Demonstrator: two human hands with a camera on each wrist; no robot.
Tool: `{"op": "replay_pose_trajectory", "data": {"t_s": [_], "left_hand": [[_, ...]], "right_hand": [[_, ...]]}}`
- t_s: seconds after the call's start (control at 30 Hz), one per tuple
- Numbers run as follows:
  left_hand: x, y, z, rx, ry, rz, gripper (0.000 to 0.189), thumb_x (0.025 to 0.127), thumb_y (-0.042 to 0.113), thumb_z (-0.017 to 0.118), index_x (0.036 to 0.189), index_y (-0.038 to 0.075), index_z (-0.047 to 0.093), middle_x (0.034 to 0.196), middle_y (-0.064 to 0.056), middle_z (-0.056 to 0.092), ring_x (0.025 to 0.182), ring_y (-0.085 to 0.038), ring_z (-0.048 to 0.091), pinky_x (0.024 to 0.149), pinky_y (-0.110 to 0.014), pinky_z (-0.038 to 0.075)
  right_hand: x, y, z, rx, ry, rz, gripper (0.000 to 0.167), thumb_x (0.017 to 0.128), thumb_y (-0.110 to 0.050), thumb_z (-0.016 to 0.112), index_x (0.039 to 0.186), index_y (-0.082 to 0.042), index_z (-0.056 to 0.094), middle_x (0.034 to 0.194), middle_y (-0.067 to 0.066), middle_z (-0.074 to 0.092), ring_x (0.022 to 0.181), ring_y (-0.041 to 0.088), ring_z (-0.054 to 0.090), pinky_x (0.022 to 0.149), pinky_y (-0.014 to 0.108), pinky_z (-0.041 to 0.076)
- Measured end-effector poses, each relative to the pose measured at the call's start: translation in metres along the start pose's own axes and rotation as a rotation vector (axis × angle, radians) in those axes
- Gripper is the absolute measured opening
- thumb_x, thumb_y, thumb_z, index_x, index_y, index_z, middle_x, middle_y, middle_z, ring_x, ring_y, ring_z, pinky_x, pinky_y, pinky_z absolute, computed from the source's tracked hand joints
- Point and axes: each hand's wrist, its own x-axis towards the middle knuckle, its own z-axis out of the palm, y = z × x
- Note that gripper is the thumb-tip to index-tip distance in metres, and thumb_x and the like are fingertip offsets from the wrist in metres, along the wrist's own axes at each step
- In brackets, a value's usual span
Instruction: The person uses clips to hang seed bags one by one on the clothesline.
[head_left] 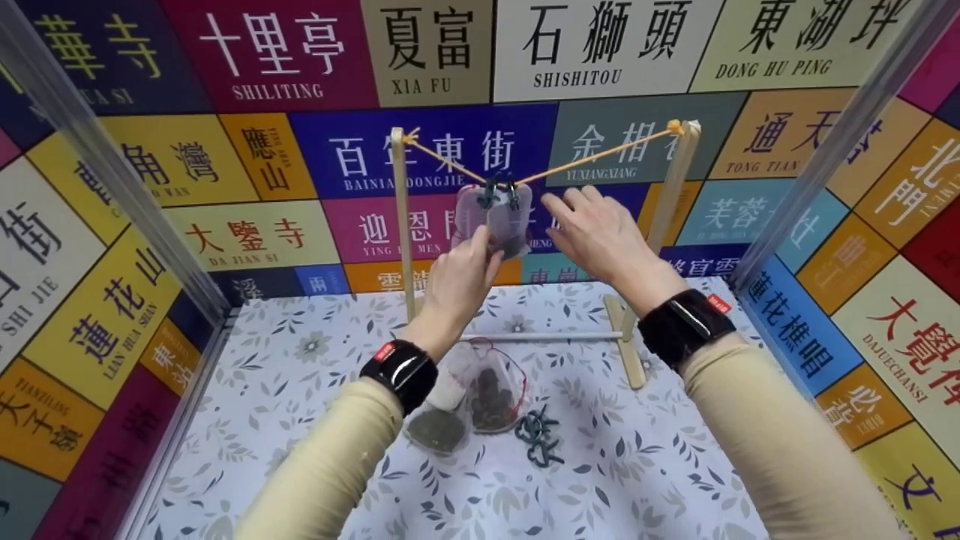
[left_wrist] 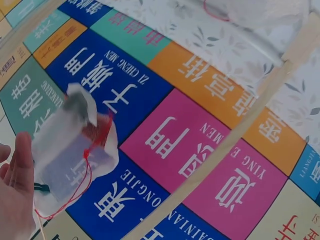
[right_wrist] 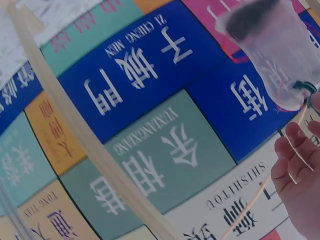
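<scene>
A translucent drawstring pouch (head_left: 511, 229) with dark contents hangs by dark green hooks (head_left: 513, 193) from an orange string (head_left: 600, 159), which sags into a V. Another pale pouch (head_left: 470, 210) overlaps it from behind. My left hand (head_left: 459, 277) is just in front of the pouches, its index finger overlapping the lower part of the front one. Red cord (left_wrist: 87, 160) dangles from a pouch in the left wrist view. To the right of the pouches, my right hand (head_left: 600, 231) is raised with loosely bent fingers and nothing in them, close to the string in the right wrist view.
Wooden posts (head_left: 403, 225) (head_left: 673, 187) hold up the string at each end. A white rod (head_left: 555, 337) runs low between them. On the patterned tabletop (head_left: 300, 420) lie several filled pouches (head_left: 493, 401) and a heap of green hooks (head_left: 537, 435). Sign-covered walls (head_left: 450, 52) surround the table.
</scene>
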Motion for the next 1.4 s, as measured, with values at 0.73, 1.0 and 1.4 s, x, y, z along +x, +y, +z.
{"op": "replay_pose_trajectory", "data": {"t_s": [0.73, 1.0, 1.4], "left_hand": [[-0.143, -0.006, 0.065, 0.057, -0.304, 0.029, 0.014, 0.09, 0.019, 0.068, 0.099, 0.011, 0.061, 0.082, -0.006, 0.071, 0.069, -0.027, 0.067, 0.06, -0.039, 0.056], [-0.205, 0.0, 0.104, 0.001, -0.48, -0.054, 0.028, 0.083, 0.018, 0.074, 0.104, 0.007, 0.059, 0.095, -0.011, 0.066, 0.078, -0.029, 0.069, 0.068, -0.039, 0.059], [-0.254, 0.01, 0.13, -0.198, -0.458, -0.17, 0.049, 0.082, 0.011, 0.075, 0.124, 0.0, 0.054, 0.115, -0.017, 0.06, 0.106, -0.034, 0.064, 0.096, -0.042, 0.053]], "right_hand": [[-0.148, -0.065, 0.14, 0.454, -0.636, 0.052, 0.034, 0.088, -0.016, 0.073, 0.116, -0.002, 0.061, 0.096, 0.018, 0.071, 0.087, 0.036, 0.068, 0.078, 0.05, 0.056], [-0.191, -0.105, 0.178, 0.519, -0.51, 0.229, 0.053, 0.088, -0.011, 0.073, 0.136, -0.002, 0.052, 0.121, 0.025, 0.057, 0.108, 0.044, 0.059, 0.086, 0.056, 0.053], [-0.226, -0.114, 0.194, 0.52, -0.24, 0.206, 0.037, 0.081, -0.004, 0.076, 0.115, 0.0, 0.063, 0.115, 0.017, 0.064, 0.107, 0.039, 0.058, 0.091, 0.052, 0.053]]}}
